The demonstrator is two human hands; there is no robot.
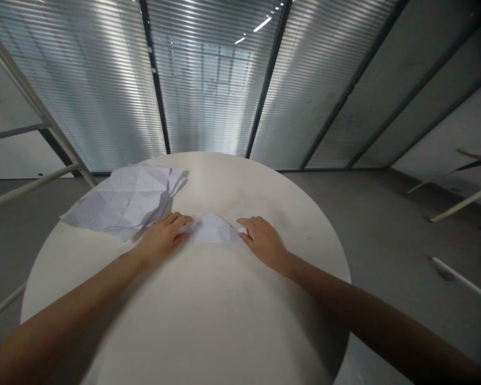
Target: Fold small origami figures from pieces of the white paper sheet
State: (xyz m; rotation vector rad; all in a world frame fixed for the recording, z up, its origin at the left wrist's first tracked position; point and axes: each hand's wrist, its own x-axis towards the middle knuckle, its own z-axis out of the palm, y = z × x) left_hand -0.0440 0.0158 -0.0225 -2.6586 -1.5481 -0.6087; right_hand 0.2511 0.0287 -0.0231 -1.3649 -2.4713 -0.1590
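Observation:
A small folded piece of white paper (212, 230) lies on the round white table (208, 321). My left hand (165, 235) rests flat on its left end, fingers stretched out and pressing down. On the paper's right end lies my right hand (262, 241), fingers also extended and flat. The paper's middle rises in a low peak between the two hands.
A pile of crumpled white sheets (130, 199) lies on the table at the back left, just beyond my left hand. Behind the table stand glass walls with blinds (208, 80). Grey floor lies to the right, with white rods (463, 280) on it.

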